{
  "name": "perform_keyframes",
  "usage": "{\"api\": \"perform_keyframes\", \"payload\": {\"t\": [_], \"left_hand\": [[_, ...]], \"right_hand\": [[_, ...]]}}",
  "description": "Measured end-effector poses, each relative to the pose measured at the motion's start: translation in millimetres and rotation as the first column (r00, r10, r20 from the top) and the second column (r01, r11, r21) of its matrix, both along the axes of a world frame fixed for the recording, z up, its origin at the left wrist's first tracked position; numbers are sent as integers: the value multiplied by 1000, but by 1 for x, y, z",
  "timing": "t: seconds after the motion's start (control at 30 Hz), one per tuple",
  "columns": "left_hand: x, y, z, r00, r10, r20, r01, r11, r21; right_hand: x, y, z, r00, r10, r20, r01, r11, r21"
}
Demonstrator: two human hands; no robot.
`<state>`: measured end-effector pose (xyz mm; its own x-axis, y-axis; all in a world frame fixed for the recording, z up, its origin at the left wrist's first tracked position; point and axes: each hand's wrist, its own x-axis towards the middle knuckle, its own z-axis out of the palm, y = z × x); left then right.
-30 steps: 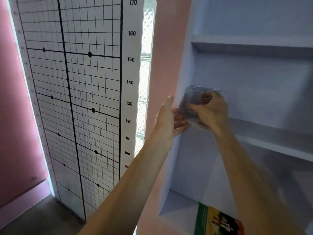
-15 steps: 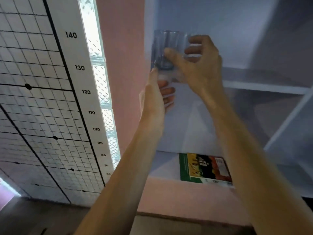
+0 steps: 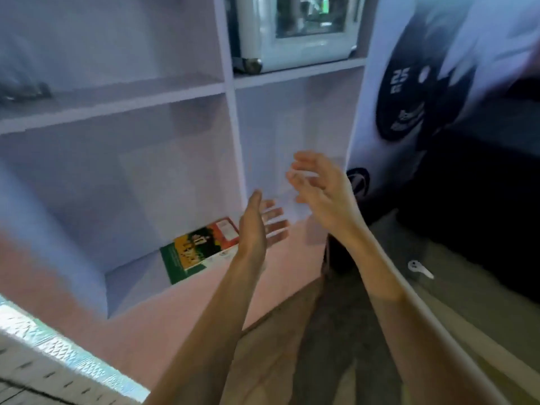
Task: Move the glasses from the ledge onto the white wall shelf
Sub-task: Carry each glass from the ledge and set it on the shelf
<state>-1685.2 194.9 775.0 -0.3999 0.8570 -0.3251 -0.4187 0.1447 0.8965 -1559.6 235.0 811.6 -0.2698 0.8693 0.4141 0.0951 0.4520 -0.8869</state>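
Observation:
The white wall shelf [image 3: 122,102] fills the left and middle of the head view. A dark, blurred shape that looks like glasses [image 3: 22,89] sits on its upper board at the far left edge. My left hand [image 3: 257,226] is held edge-on below the middle of the shelf, fingers spread, holding nothing. My right hand [image 3: 318,188] hovers just to its right and a little higher, fingers loosely curled and apart, also holding nothing. Both hands are well right of and below the blurred glasses. The picture is smeared by motion.
A green and orange book [image 3: 201,249] lies flat in the bottom compartment. A white box with a window [image 3: 298,33] stands on an upper board. A poster of a black weight plate [image 3: 409,92] and dark furniture [image 3: 482,214] lie to the right.
My right hand has let go of the glass it held at the shelf. Both hands have dropped lower and come away open. The view has swung sharply to the right.

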Motion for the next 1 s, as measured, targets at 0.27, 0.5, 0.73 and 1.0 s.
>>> {"api": "perform_keyframes", "payload": {"t": [0.27,0.5,0.73,1.0], "left_hand": [[298,-5,-42,845,-533,44,535,845,-28],[549,-90,-67,526,-843,112,850,514,-118],[726,-165,-90,183,-972,144,973,159,-167],[894,-186,-142,55,-967,250,973,-4,-231]], "right_hand": [[313,-74,-51,888,-452,83,460,879,-130],[534,-200,-59,609,-783,125,792,590,-158],[669,-303,-93,320,-934,156,934,284,-216],[804,-329,-132,127,-969,211,952,59,-302]]}}
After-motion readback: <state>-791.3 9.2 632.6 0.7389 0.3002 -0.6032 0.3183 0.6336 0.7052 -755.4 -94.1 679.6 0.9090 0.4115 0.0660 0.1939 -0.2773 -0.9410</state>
